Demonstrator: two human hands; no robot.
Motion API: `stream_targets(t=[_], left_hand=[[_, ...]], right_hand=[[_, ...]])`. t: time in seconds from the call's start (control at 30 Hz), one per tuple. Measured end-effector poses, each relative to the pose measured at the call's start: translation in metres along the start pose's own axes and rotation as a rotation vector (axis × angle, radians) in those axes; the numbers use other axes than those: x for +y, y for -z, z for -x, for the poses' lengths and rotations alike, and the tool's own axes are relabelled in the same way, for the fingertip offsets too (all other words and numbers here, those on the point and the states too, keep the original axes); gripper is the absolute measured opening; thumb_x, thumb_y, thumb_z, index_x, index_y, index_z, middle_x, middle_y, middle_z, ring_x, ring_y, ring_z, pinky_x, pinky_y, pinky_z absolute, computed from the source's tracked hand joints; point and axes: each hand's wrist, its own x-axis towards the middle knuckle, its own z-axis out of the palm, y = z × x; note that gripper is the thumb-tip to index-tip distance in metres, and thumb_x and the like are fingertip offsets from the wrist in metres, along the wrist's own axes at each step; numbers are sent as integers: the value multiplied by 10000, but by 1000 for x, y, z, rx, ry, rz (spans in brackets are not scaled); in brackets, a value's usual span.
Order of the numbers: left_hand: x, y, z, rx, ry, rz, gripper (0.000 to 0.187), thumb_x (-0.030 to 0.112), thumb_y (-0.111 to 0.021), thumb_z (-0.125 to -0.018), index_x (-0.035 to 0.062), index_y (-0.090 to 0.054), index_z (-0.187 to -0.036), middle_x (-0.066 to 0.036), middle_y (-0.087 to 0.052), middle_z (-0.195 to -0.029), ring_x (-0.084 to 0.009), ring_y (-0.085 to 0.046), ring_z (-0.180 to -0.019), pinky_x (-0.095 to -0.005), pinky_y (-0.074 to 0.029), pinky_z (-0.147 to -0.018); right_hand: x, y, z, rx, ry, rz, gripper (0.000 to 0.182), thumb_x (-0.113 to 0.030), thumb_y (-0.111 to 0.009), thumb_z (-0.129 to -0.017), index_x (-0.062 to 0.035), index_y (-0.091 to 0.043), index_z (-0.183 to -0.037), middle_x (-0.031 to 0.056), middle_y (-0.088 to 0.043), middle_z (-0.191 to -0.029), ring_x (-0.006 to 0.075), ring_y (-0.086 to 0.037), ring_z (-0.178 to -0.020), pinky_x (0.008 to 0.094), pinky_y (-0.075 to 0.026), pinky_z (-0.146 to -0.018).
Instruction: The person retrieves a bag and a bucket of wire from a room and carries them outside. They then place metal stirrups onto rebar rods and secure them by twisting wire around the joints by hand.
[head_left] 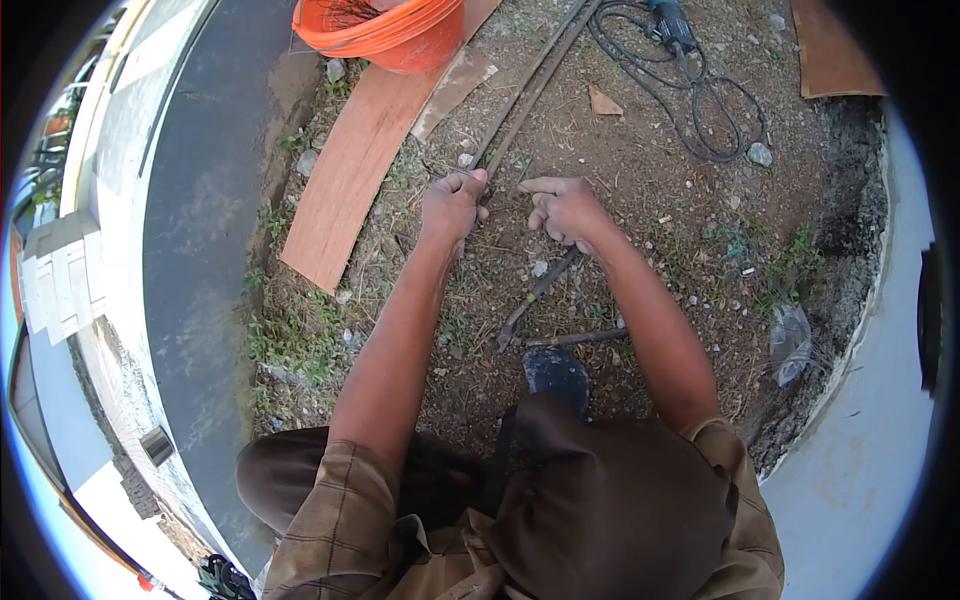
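My left hand (455,207) is closed in a pinch, with thumb and forefinger together at the near end of long thin steel rods (532,85). Short dark wire-like ends stick out to its left. To its right, my right hand (568,212) has its forefinger stretched toward the left hand while the other fingers curl into the palm; what they hold, if anything, is hidden. Just below my right wrist, a dark bar (545,287) slants over the soil. Its lower end lies near a second short bar (577,338), close to my shoe (557,376).
An orange bucket (410,45) stands by a plywood strip (345,180) at upper left. A teal power tool (672,25) with a coiled cable (715,125) lies at upper right. Concrete edges (205,250) flank the soil, and a clear plastic bag (790,342) is at right.
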Motion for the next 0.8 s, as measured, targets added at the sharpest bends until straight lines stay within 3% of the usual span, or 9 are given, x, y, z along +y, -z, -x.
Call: stream_targets(t=[0.1, 0.2, 0.3, 0.5, 0.6, 0.8], left_hand=[[2, -3, 3, 22, -12, 50, 194, 231, -663, -937, 37, -670, -930, 4, -592, -769, -82, -499, -530, -228, -383, -453], [1, 1, 1, -26, -8, 103, 227, 224, -660, -938, 40, -660, -1070, -4, -619, -813, -74, -505, -538, -222, -371, -434], [0, 4, -2, -60, 15, 105, 225, 224, -657, -941, 51, -647, -1085, 0, -621, -816, -69, -511, -548, -213, -365, -425], [-4, 4, -4, -68, 6, 142, 201, 231, -658, -942, 65, -653, -1054, 22, -604, -805, -59, -491, -543, -208, -354, -425], [-2, 5, -3, -103, 53, 118, 188, 241, -633, -962, 81, -618, -1060, 33, -573, -777, -56, -488, -557, -187, -352, -435], [1, 10, 1, -179, 74, 207, 207, 252, -613, -973, 82, -610, -1091, 30, -580, -830, -54, -502, -599, -168, -374, -454]], right_hand=[[4, -15, -20, -82, 108, -271, 339, -94, -496, -985, -44, -575, -1310, 37, -636, -806, 67, -441, -510, 227, -306, -403], [7, -30, -40, -105, 75, -373, 327, -75, -529, -977, -31, -580, -1297, 26, -625, -843, 66, -466, -575, 221, -305, -408], [9, -27, -48, -174, 93, -386, 322, -66, -579, -954, -15, -593, -1272, 18, -617, -840, 71, -496, -614, 221, -319, -414], [12, -32, -28, -85, 90, -373, 211, -42, -570, -955, 4, -622, -1154, 16, -586, -850, 87, -519, -643, 235, -374, -453], [18, -34, -33, 16, 96, -347, 206, -15, -577, -938, 11, -635, -1134, 40, -603, -819, 86, -514, -614, 236, -349, -429], [18, -41, -41, -62, 44, -636, 213, 9, -528, -955, 2, -614, -1150, 21, -566, -821, 86, -467, -612, 227, -322, -432]])
